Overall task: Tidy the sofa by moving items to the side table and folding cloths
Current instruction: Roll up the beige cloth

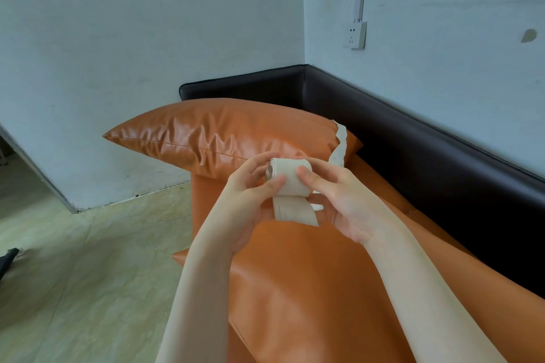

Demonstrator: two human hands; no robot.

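Cloth roll sits pinched between both thumbs and curled fingers, left hand and right hand, held up over the orange sofa. Its loose tail trails back onto the pillow. I'd keep the tension even and the edges lined up while winding. No containers in view, and no side table either.

A glossy burnt-orange is seen on the pillow and on the sofa seat; the sofa backrest is finished in very dark brown, almost black. The paper roll is coloured a pale beige. The wall is painted pale blue-grey, the socket white, the floor tiles marbled greenish-cream.
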